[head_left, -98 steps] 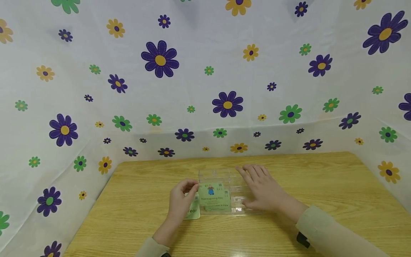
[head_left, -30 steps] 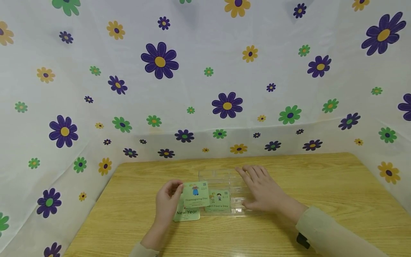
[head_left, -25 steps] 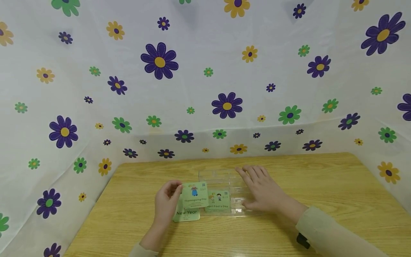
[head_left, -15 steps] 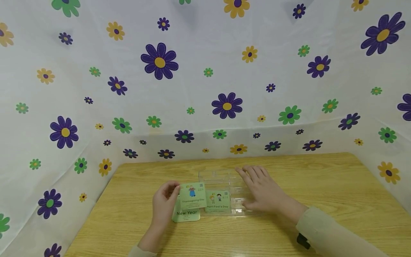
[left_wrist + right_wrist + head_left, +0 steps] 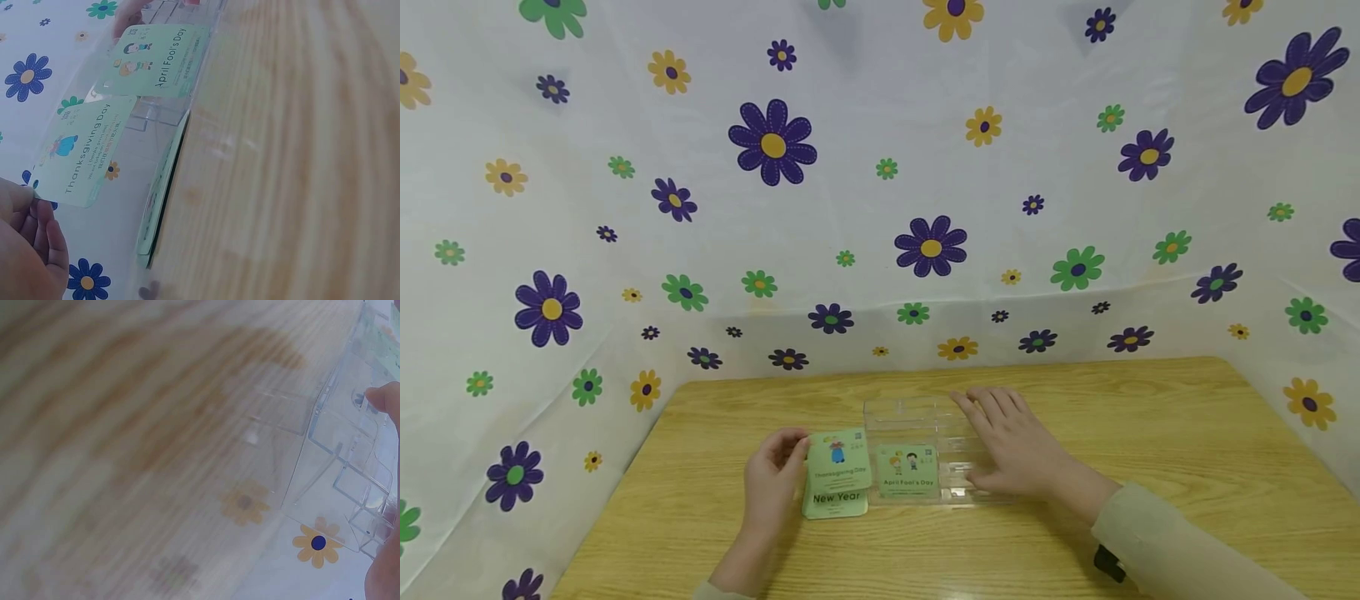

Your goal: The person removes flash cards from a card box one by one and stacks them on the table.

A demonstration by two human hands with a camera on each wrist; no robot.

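Note:
In the head view my left hand point(image 5: 771, 477) pinches the left edge of a green Thanksgiving Day card point(image 5: 838, 460). That card is raised in front of a New Year card point(image 5: 836, 504), hiding its upper part. A green April Fool's Day card point(image 5: 907, 472) stands in the left part of a clear plastic card holder point(image 5: 901, 410). My right hand point(image 5: 1011, 446) grips the holder's right part, thumb at the near side and fingers toward the back. The right wrist view shows the thumb point(image 5: 384, 400) against the clear plastic.
Everything stands on a wood-grain table point(image 5: 1120, 425). A white cloth with printed flowers point(image 5: 850, 200) rises behind it and along both sides. In the left wrist view green cards point(image 5: 161, 200) lie edge-on at the table's surface.
My left hand has drawn the Thanksgiving Day card left from in front of the holder to above the New Year card. The April Fool's Day card is now uncovered. My right hand has stayed put.

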